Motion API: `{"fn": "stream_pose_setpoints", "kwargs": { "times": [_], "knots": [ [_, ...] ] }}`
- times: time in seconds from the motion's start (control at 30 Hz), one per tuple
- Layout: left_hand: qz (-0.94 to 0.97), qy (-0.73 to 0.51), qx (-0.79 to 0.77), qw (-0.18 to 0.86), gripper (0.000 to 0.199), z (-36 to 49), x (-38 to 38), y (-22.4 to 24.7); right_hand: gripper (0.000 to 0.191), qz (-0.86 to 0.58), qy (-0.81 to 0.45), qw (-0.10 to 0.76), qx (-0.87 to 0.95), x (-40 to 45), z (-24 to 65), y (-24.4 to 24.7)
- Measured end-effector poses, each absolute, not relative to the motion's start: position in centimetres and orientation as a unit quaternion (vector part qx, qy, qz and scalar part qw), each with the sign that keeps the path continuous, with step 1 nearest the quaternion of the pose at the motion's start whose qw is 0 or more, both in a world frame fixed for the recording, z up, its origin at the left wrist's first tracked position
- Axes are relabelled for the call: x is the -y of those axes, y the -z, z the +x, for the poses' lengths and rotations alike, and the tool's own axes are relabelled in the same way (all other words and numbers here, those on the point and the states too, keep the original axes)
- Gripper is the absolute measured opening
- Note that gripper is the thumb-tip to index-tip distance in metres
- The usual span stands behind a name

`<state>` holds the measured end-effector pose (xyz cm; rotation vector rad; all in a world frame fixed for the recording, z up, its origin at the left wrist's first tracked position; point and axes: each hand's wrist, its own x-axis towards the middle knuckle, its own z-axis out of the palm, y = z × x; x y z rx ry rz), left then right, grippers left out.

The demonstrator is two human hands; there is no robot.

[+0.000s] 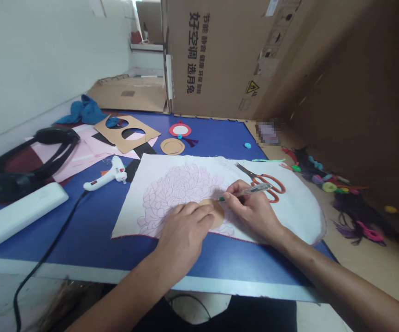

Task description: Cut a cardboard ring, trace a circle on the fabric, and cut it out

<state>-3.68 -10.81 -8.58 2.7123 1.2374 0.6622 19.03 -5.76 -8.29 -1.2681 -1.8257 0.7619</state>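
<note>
My left hand [184, 233] lies with its fingers stretched flat over a round tan cardboard disc [219, 216], pressing it onto a white cloth [291, 216] printed with a pale pink flower outline. Part of the disc is hidden under those fingers. A clear pen [262, 187] is gripped in my right hand [255, 212], its green tip at the disc's upper right edge. Just beyond that hand, orange-handled scissors [274, 180] lie on the cloth with their blades pointing up and left.
On the blue table [220, 265] are a white glue gun [108, 175] with a black cable, a long white case [23, 214], a cardboard sheet with round holes [121, 143], a red-rimmed round ornament [180, 130] and a cardboard ring [172, 146]. Tall cardboard [220, 60] stands behind.
</note>
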Motion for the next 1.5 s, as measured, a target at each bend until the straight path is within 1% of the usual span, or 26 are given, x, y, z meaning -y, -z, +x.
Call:
{"fn": "stream_pose_setpoints", "kwargs": {
  "times": [0.53,1.07,1.4,1.5],
  "knots": [
    [0.889,-0.213,-0.401,0.049,0.039,-3.85,10.75,8.61,0.018,-0.503,-0.286,0.384,0.719,6.0,19.12,8.14],
    [0.888,-0.219,-0.402,0.046,0.039,-3.74,10.72,8.7,0.02,-0.51,-0.299,0.382,0.711,6.4,19.44,8.12],
    [0.889,-0.209,-0.403,0.061,0.04,-3.81,10.79,8.27,0.021,-0.508,-0.277,0.376,0.724,6.5,19.73,8.14],
    [0.89,-0.203,-0.403,0.064,0.038,-3.83,10.76,8.32,0.021,-0.514,-0.266,0.388,0.718,6.72,19.9,7.69]
  ]
}}
